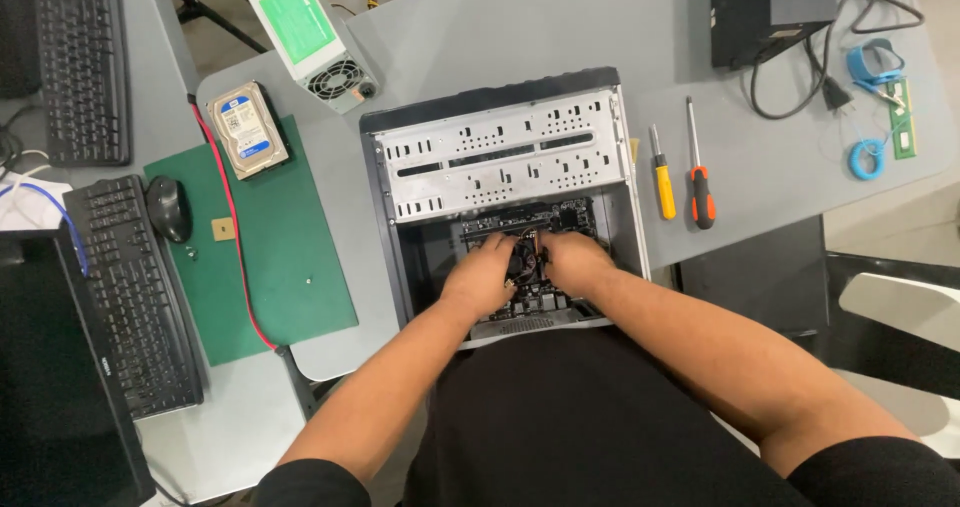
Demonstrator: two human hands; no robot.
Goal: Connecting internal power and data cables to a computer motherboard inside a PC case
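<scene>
Black circuit board [560,217], seated in the bottom of an open grey metal computer case [505,152], lies flat on the grey table [560,27] directly in front of the person. Both hands are down inside the case on the board. Left hand [482,275] and right hand [572,259] sit close together, fingers curled around a dark part [524,257] at the board's centre; the hands cover most of it, and its kind cannot be made out. Whether the fingers actually clamp it or only rest on it cannot be told. A perforated metal bracket spans the case's far half and hides the board beneath it.

To the right of the case lie a yellow-handled screwdriver [662,175] and an orange-and-black-handled screwdriver [699,172], side by side, apart from each other. To the left, a green mat [270,257] carries a silver hard drive [247,130] at its far corner. A boxed power supply with a fan grille [315,42] stands beyond it. Black keyboards [135,297] and a black mouse [169,208] sit at the far left, partly cut off.
</scene>
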